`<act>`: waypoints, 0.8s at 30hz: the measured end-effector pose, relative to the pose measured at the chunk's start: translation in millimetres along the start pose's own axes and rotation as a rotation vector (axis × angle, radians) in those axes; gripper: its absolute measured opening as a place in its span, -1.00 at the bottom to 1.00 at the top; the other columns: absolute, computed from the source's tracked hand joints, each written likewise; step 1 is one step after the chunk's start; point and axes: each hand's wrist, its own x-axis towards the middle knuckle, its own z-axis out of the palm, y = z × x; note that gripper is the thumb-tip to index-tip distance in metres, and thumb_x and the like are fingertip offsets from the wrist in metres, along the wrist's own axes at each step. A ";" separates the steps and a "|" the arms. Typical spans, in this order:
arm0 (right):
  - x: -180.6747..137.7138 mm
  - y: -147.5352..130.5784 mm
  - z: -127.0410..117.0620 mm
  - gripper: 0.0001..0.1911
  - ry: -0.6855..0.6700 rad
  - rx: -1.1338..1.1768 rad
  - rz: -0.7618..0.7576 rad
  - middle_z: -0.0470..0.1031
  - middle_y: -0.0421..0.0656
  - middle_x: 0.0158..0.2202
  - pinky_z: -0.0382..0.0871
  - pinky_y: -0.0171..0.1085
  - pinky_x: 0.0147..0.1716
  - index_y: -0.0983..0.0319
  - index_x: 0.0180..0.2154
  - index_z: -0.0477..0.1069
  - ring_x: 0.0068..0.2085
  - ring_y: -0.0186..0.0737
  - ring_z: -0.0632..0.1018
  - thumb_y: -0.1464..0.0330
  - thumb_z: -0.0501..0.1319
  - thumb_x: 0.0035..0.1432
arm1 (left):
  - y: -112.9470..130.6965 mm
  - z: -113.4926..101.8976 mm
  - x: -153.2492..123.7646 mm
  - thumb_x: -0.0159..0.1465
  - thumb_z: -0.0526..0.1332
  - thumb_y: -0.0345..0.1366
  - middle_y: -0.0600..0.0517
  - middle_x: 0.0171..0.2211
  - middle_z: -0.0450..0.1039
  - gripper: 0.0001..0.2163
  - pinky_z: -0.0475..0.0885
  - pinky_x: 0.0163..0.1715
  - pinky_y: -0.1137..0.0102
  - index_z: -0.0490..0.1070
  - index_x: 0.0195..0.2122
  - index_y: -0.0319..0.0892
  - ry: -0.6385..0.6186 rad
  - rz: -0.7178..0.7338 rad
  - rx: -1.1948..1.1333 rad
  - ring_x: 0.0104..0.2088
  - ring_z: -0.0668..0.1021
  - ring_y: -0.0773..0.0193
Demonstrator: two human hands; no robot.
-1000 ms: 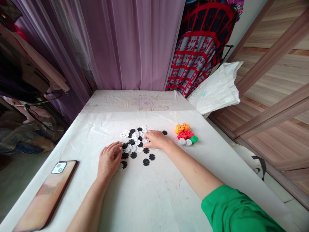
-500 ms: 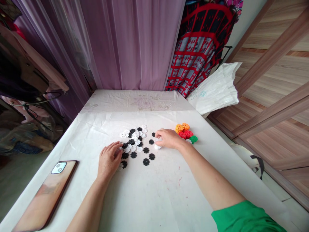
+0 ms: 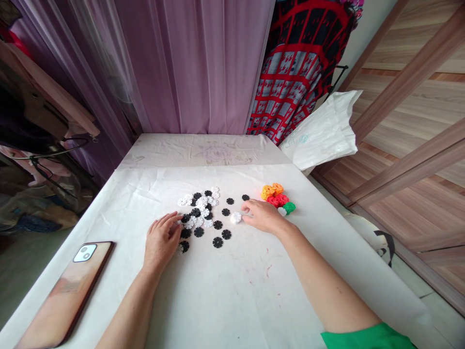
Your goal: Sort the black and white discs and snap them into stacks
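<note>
In the head view, a mixed spread of black and white discs (image 3: pixel 195 212) lies in the middle of the white-covered table (image 3: pixel 218 295), and the notched rims show on the nearest pieces. Being thin, most of them rest flat, overlapping where they crowd together.

The left hand (image 3: pixel 162 242) is at the spread's near left edge, palm down, fingers close together and lightly curled, their tips at the black discs there. That low pose looks suited to keeping the edge steady, though I cannot tell whether the tips clasp a piece.

The right hand (image 3: pixel 265 216) is farther right, thumb and fingers apart, with a small cluster of white discs (image 3: pixel 236 217) just left of the tips. The cluster bears on the table, so it seems to need no support; any light contact is too small to make out. Single black discs (image 3: pixel 225 212) lie between that cluster and the spread, set apart so each shows whole.

Beyond the right hand, orange pieces (image 3: pixel 268 192), red pieces (image 3: pixel 276 200), a green bunch (image 3: pixel 289 208) and a pale piece (image 3: pixel 282 211) sit close together, apparently grouped by colour. The phone (image 3: pixel 65 295) lies face down at near left, probably there to be out of both hands' way.
</note>
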 end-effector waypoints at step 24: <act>34.1 -87.5 11.9 -0.75 -0.008 -0.081 -0.196 0.56 -0.10 0.03 0.39 -0.24 -0.06 0.12 -0.02 0.53 0.03 -0.13 0.55 0.28 0.16 0.34 | -0.9 2.0 -0.1 0.32 0.08 -0.16 -0.05 0.09 0.59 -0.68 0.40 0.19 -0.04 0.57 -0.04 -0.02 0.007 0.008 0.010 0.08 0.59 -0.01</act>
